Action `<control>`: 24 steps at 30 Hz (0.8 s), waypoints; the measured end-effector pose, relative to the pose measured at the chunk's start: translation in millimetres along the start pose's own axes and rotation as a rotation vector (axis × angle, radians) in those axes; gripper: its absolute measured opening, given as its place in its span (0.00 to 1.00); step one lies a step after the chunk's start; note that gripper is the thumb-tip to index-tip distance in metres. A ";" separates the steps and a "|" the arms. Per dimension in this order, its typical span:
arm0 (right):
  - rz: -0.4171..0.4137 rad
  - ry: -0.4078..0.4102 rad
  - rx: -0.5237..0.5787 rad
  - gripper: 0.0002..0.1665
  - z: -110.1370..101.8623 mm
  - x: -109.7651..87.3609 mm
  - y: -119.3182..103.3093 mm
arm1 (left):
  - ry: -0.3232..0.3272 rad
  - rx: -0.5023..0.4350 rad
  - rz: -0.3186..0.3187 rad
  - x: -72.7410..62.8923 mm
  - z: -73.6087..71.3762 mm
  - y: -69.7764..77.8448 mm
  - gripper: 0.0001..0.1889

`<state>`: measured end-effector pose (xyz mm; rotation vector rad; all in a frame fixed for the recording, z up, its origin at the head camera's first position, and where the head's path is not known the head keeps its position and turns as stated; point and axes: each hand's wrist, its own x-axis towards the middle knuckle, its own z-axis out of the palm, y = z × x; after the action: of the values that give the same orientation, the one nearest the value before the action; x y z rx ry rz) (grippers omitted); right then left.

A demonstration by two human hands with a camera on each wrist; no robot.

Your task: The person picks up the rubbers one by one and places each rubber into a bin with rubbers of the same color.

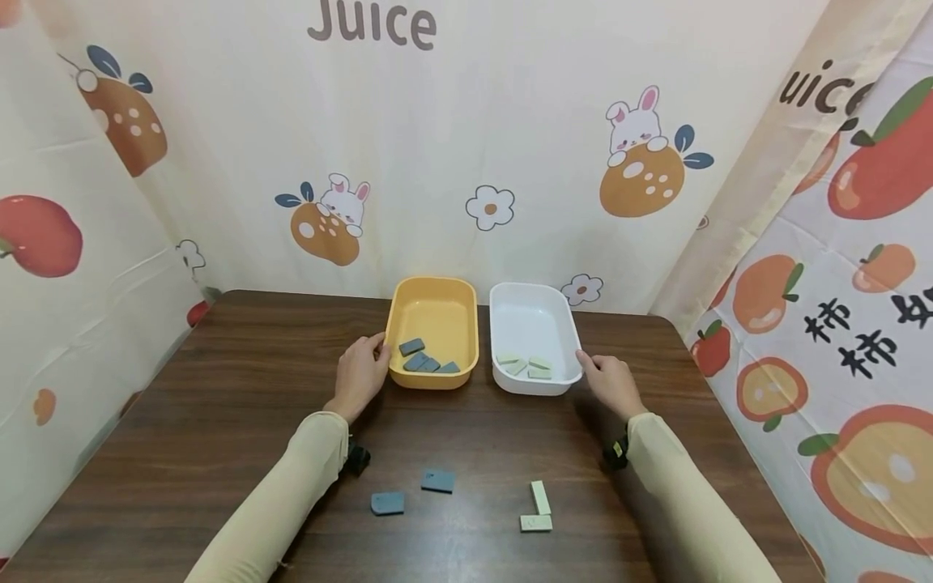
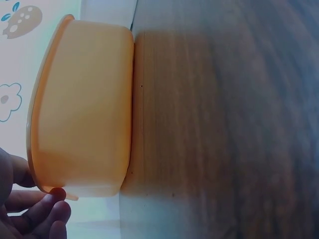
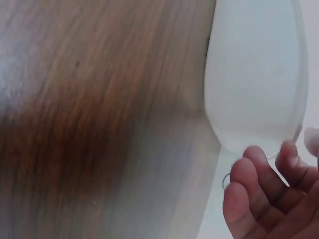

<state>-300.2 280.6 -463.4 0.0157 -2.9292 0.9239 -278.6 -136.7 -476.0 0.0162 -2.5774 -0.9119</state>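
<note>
My left hand pinches the left rim of a yellow plastic bin. Several dark grey-blue flat blocks lie inside its near end. In the left wrist view, thumb and fingers meet at the rim of this bin. A white plastic bin stands to its right, with several pale green blocks in it. At that bin's right rim is my right hand, thumb and fingertips holding the edge. The right wrist view has its bent fingers beside the white wall.
Two grey-blue blocks lie on the brown wooden table between my forearms. Two pale green blocks touch each other farther right. A printed curtain hangs behind the table's far edge.
</note>
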 end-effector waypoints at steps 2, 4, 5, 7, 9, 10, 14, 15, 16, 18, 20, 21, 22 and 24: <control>-0.009 0.045 -0.007 0.34 -1.6 -4.1 -2.4 | -0.002 -0.003 0.001 0.5 -0.3 -0.4 0.17; -0.016 0.078 -0.014 0.32 -2.1 -8.4 -4.4 | -0.018 0.001 -0.001 1.1 -1.5 -0.4 0.17; -0.021 0.084 -0.015 0.31 -2.4 -10.9 -5.9 | -0.029 0.008 -0.002 1.9 -2.0 -0.5 0.18; -0.034 0.080 -0.026 0.29 -2.4 -15.9 -8.6 | -0.057 0.026 -0.003 3.4 -3.6 0.1 0.18; -0.052 0.068 -0.031 0.27 -2.9 -21.0 -12.1 | -0.086 0.047 0.005 4.9 -5.5 1.3 0.19; -0.064 0.059 -0.033 0.26 -3.2 -23.3 -14.3 | -0.096 0.055 0.009 5.6 -6.6 1.9 0.19; -0.126 0.007 -0.038 0.22 -2.0 -31.6 -22.8 | -0.120 0.066 0.013 6.4 -8.6 3.3 0.20; -0.143 -0.018 -0.041 0.20 -0.8 -33.6 -24.7 | -0.124 0.065 0.010 6.1 -8.5 3.3 0.20; -0.163 -0.044 -0.047 0.19 0.4 -35.8 -26.9 | -0.125 0.062 0.004 5.8 -8.4 3.2 0.20; -0.213 -0.092 -0.064 0.18 3.3 -40.3 -31.2 | -0.125 0.062 -0.001 5.0 -8.2 3.0 0.20; -0.252 -0.142 -0.072 0.18 6.4 -45.5 -36.0 | -0.123 0.063 -0.004 4.3 -8.2 2.8 0.20; -0.271 -0.163 -0.080 0.17 7.7 -48.3 -38.7 | -0.122 0.063 -0.004 4.0 -8.4 2.7 0.20; -0.291 -0.183 -0.090 0.18 9.0 -50.9 -41.0 | -0.120 0.065 -0.003 3.8 -8.7 2.6 0.20; -0.311 -0.223 -0.104 0.17 11.5 -56.2 -45.5 | -0.122 0.067 -0.001 3.4 -9.2 2.4 0.20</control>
<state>-243.4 236.1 -450.6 0.5872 -3.0418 0.7651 -278.0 -140.8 -466.8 -0.0197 -2.7196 -0.8513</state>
